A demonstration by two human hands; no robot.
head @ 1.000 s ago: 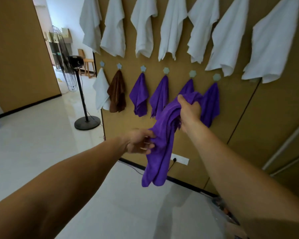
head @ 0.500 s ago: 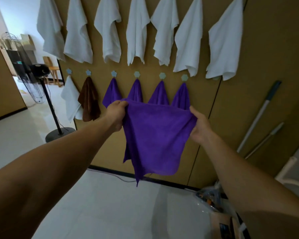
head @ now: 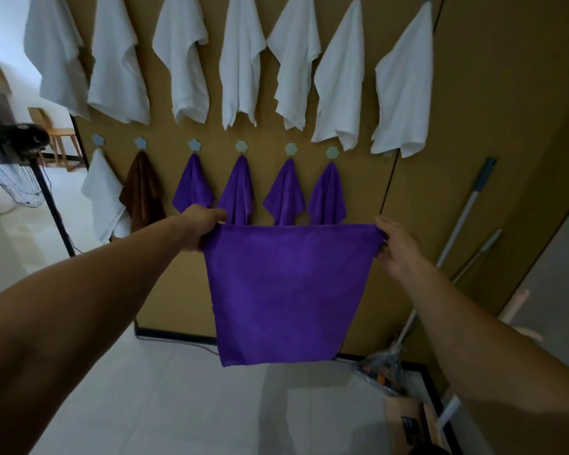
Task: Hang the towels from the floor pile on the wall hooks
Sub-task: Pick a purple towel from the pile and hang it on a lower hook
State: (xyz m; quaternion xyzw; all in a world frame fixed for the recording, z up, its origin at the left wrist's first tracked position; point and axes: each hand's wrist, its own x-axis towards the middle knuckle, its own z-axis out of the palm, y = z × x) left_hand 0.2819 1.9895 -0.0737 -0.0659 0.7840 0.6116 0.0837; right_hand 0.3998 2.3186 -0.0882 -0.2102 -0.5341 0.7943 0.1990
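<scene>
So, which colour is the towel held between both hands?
The towel is purple; head view.

A person holds a purple towel [head: 289, 290] spread flat before the wall. The left hand [head: 199, 229] grips its upper left corner and the right hand [head: 395, 249] pinches the upper right. Behind it, four hanging purple towels [head: 283, 192], a brown towel [head: 142, 192] and a small white towel [head: 104, 198] hang from the lower hooks [head: 240, 146]. Large white towels [head: 240, 67] fill the upper row.

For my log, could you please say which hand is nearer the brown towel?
Left. The left hand grips one corner of the held purple towel, just right of the brown towel; the right hand pinches the other corner, much farther right.
</scene>
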